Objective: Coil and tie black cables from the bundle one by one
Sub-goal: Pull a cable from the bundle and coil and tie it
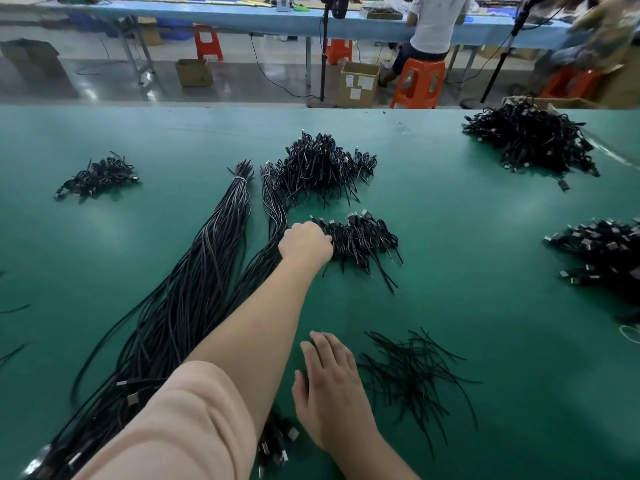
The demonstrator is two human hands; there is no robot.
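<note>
A long bundle of black cables (194, 306) runs from the near left toward the table's middle, with a thinner bundle (273, 206) beside it. My left hand (304, 242) reaches far out to the left edge of a small pile of coiled, tied cables (363, 237). Its fingers curl away from me and are hidden, so I cannot tell whether they hold anything. My right hand (329, 386) lies flat with straight fingers on the green table (485, 254), just left of a loose heap of thin black ties (415, 375).
More piles of coiled cables lie at the far middle (322, 164), far left (97, 176), far right (530, 140) and right edge (606, 251). Beyond the table are orange stools (419, 83), cardboard boxes (358, 84), a fan stand and seated people.
</note>
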